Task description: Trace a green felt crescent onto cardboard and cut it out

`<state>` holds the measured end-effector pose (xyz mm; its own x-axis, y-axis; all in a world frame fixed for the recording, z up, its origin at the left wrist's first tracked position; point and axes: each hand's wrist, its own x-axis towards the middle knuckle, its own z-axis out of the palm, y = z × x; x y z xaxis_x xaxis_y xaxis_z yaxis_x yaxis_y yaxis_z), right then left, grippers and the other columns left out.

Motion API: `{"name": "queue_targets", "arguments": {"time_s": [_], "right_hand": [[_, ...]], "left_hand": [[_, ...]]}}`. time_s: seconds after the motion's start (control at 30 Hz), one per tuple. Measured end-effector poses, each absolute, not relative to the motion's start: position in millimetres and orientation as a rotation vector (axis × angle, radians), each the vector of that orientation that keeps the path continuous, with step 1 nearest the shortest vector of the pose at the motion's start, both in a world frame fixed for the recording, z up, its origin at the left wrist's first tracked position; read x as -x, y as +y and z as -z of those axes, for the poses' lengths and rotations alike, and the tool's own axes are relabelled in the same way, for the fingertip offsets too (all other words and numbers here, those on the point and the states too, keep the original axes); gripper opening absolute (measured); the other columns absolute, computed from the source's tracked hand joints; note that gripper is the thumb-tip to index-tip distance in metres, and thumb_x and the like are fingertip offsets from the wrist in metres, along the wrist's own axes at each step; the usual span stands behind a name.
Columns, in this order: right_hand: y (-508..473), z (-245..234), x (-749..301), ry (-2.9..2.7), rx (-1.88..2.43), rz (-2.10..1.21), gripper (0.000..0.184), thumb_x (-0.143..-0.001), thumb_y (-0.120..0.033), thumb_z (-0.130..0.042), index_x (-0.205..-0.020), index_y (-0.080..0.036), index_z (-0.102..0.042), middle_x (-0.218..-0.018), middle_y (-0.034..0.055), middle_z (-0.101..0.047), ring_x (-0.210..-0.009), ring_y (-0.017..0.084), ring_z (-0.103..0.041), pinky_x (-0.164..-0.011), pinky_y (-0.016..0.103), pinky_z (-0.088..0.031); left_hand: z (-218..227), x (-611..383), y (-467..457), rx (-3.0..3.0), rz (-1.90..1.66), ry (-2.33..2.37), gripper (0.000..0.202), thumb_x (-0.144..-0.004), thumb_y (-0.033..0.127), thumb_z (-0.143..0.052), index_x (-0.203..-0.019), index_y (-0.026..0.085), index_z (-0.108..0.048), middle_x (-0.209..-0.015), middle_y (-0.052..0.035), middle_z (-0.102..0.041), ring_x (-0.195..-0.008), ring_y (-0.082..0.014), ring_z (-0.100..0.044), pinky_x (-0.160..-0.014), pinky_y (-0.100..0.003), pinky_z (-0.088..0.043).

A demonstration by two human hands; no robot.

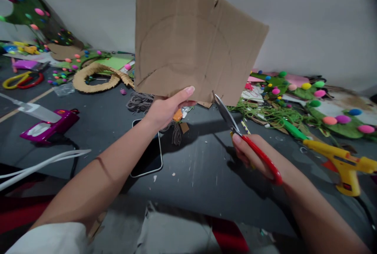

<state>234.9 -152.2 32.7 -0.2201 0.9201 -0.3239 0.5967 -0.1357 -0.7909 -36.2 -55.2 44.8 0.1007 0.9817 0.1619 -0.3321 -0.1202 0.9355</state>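
Note:
My left hand [169, 106] grips the lower edge of a brown cardboard sheet [182, 41], thumb in front and fingers behind, holding it upright above the table. Curved pencil lines are drawn on the sheet, and a small tear shows near its top edge. My right hand [250, 150] is closed round a pair of scissors [228, 116] with a red handle; a bit of yellow shows under the fingers. The scissor tips meet the cardboard's bottom edge, right of my left thumb. Whether the blades have cut into it I cannot tell.
A phone [150, 155] lies under my left forearm, beside grey yarn [140, 101]. Leftward are a purple power strip [48, 128], other scissors [25, 80] and a cardboard ring [97, 83]. At right lie green yarn [265, 112], felt with pompoms [335, 118] and a yellow glue gun [343, 163].

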Motion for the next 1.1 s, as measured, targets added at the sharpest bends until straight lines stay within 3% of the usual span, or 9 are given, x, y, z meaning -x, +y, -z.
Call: {"name": "queue_targets", "arguments": {"time_s": [0.07, 0.37, 0.57, 0.77, 0.9, 1.1], "right_hand": [[-153, -33, -234, -1.801, 1.663, -1.299, 0.07, -0.095, -0.087, -0.042, -0.064, -0.024, -0.043, -0.055, 0.0005, -0.047, -0.052, 0.016, -0.044, -0.052, 0.032, -0.036], [-157, -32, -222, -1.829, 1.61, -1.264, 0.069, -0.095, -0.085, -0.045, -0.063, -0.024, -0.044, -0.053, 0.0009, -0.048, -0.051, 0.016, -0.042, -0.05, 0.032, -0.034], [-156, -36, -217, -1.918, 1.611, -1.196, 0.071, -0.096, -0.087, -0.04, -0.063, -0.024, -0.043, -0.054, 0.0006, -0.049, -0.052, 0.015, -0.043, -0.052, 0.03, -0.032], [-155, -25, -220, -1.833, 1.579, -1.231, 0.069, -0.096, -0.086, -0.044, -0.066, -0.024, -0.045, -0.055, 0.0, -0.05, -0.051, 0.014, -0.044, -0.05, 0.029, -0.033], [-156, -20, -223, -1.746, 1.542, -1.286, 0.067, -0.096, -0.085, -0.043, -0.073, -0.023, -0.051, -0.059, 0.0, -0.052, -0.054, 0.015, -0.048, -0.051, 0.028, -0.037], [-159, -21, -221, -1.757, 1.503, -1.318, 0.066, -0.096, -0.084, -0.045, -0.073, -0.023, -0.048, -0.061, -0.0009, -0.048, -0.056, 0.015, -0.045, -0.053, 0.029, -0.035]], "left_hand": [[-42, 33, -56, -1.121, -1.375, 0.785, 0.033, -0.078, 0.044, -0.091, -0.102, 0.023, -0.08, -0.116, -0.0054, -0.08, -0.112, -0.0262, -0.074, -0.091, -0.038, -0.065], [-38, 29, -59, -1.15, -1.304, 0.854, 0.038, -0.072, 0.043, -0.095, -0.098, 0.02, -0.08, -0.108, -0.0068, -0.083, -0.096, -0.024, -0.079, -0.087, -0.037, -0.065], [-41, 31, -56, -1.082, -1.398, 0.842, 0.028, -0.072, 0.035, -0.096, -0.091, 0.021, -0.081, -0.101, -0.0038, -0.083, -0.091, -0.0204, -0.079, -0.088, -0.034, -0.065], [-49, 38, -51, -0.966, -1.427, 0.835, 0.021, -0.074, 0.036, -0.094, -0.084, 0.022, -0.082, -0.099, -0.0027, -0.084, -0.099, -0.0217, -0.081, -0.093, -0.031, -0.065], [-49, 31, -58, -0.955, -1.356, 0.781, 0.022, -0.076, 0.036, -0.094, -0.086, 0.021, -0.083, -0.099, -0.0038, -0.084, -0.096, -0.0224, -0.082, -0.092, -0.032, -0.067], [-47, 22, -64, -0.885, -1.378, 0.732, 0.018, -0.076, 0.032, -0.094, -0.084, 0.021, -0.082, -0.095, -0.0017, -0.084, -0.093, -0.0205, -0.082, -0.095, -0.032, -0.067]]}}
